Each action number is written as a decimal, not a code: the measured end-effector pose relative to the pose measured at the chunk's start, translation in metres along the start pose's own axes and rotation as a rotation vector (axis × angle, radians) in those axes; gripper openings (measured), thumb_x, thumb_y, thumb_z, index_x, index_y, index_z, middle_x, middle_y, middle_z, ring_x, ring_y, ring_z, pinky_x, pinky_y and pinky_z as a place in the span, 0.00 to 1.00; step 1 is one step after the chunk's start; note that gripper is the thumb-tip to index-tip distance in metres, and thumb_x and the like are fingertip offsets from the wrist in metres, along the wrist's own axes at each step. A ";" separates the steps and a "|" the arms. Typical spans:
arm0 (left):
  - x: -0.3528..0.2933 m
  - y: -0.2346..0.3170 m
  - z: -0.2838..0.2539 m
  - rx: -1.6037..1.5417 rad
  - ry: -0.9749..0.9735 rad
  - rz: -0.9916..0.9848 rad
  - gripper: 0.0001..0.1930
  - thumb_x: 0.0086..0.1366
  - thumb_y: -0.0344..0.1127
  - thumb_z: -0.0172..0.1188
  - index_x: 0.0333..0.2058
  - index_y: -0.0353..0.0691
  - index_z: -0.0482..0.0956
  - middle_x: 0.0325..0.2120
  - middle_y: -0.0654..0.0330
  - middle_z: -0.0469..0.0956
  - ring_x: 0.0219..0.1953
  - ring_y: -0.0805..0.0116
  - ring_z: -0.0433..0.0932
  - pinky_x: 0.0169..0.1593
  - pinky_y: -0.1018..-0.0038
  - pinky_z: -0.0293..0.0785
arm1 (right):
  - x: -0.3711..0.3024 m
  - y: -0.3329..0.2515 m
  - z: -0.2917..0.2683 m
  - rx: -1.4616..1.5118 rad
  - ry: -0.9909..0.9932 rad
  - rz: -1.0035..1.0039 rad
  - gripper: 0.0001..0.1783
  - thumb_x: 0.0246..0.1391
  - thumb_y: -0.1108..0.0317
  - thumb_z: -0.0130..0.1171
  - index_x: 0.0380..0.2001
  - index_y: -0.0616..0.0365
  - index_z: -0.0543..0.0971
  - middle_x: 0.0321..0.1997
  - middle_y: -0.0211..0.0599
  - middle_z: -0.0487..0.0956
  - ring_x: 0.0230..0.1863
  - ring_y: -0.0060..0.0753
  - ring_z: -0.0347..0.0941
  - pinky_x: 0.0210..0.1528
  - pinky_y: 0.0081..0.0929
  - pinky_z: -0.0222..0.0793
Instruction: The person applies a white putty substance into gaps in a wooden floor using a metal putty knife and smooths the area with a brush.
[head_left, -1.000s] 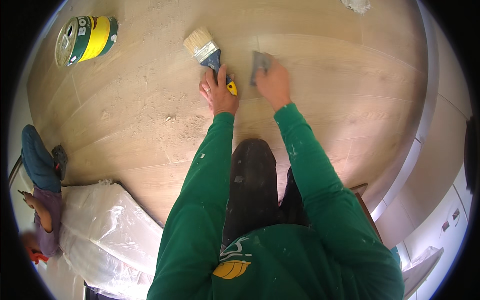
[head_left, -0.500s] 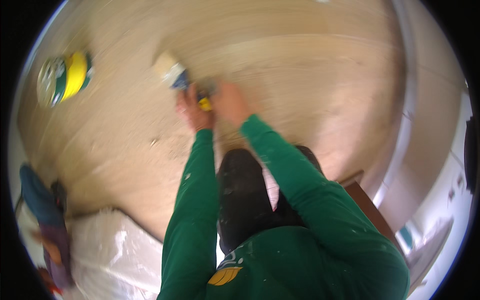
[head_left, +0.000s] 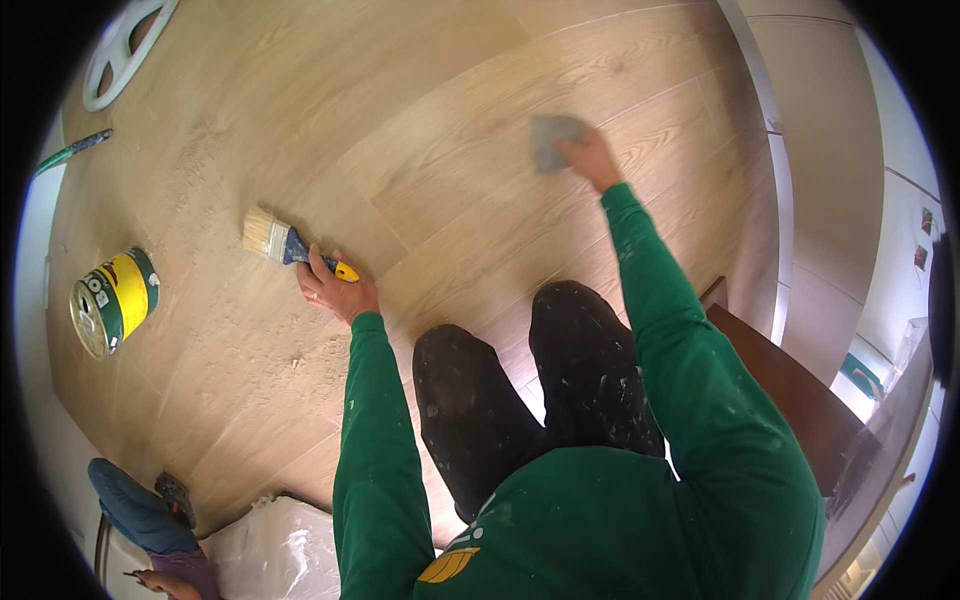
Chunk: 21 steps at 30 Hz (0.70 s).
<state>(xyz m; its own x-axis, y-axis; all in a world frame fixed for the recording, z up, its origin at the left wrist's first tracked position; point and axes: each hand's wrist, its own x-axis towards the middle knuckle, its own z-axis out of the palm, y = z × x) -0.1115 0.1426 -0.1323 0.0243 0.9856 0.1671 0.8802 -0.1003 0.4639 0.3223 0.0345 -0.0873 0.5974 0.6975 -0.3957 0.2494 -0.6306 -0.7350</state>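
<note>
Brush (head_left: 291, 245) is gripped by its handle in the left hand (head_left: 340, 291), left of centre at the wood-grain surface (head_left: 440, 180), bristles directed away from the hand; bristle contact cannot be determined. Right hand (head_left: 593, 162), well apart, is closed on a grey pad (head_left: 552, 143), slightly blurred. Tin (head_left: 128, 295) is located left of the brush, with debris (head_left: 296, 362) scattered between.

A paintbrush (head_left: 278, 242) with a blue-and-yellow handle slants over the wood-grain surface (head_left: 450, 180), pale bristles (head_left: 256, 230) toward the left edge; a flat, squarish grey piece (head_left: 551, 143), blurred, is nearer the right.
</note>
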 end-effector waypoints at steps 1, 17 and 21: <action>0.001 0.001 0.002 0.005 0.004 -0.004 0.23 0.70 0.38 0.59 0.62 0.47 0.70 0.62 0.44 0.64 0.64 0.44 0.62 0.65 0.47 0.55 | -0.003 -0.005 0.036 -0.170 -0.053 -0.152 0.18 0.56 0.68 0.59 0.48 0.66 0.81 0.35 0.51 0.86 0.30 0.44 0.83 0.37 0.35 0.79; 0.004 -0.010 0.001 0.086 0.023 -0.021 0.22 0.70 0.41 0.61 0.61 0.47 0.72 0.61 0.47 0.64 0.65 0.45 0.61 0.65 0.48 0.57 | -0.016 -0.111 0.109 -0.195 -0.101 -0.251 0.21 0.52 0.67 0.59 0.51 0.59 0.80 0.37 0.62 0.82 0.43 0.67 0.78 0.49 0.50 0.76; 0.002 -0.012 -0.004 0.108 0.020 -0.023 0.23 0.70 0.40 0.61 0.62 0.47 0.71 0.62 0.46 0.65 0.64 0.44 0.62 0.65 0.48 0.57 | 0.000 -0.094 0.108 -0.174 0.008 -0.244 0.21 0.52 0.65 0.59 0.50 0.59 0.80 0.37 0.63 0.82 0.42 0.66 0.79 0.48 0.50 0.77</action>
<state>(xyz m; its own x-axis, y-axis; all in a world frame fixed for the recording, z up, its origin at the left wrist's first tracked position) -0.1245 0.1449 -0.1341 -0.0051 0.9845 0.1755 0.9264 -0.0614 0.3715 0.2168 0.1304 -0.0777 0.5098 0.8333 -0.2137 0.5128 -0.4938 -0.7023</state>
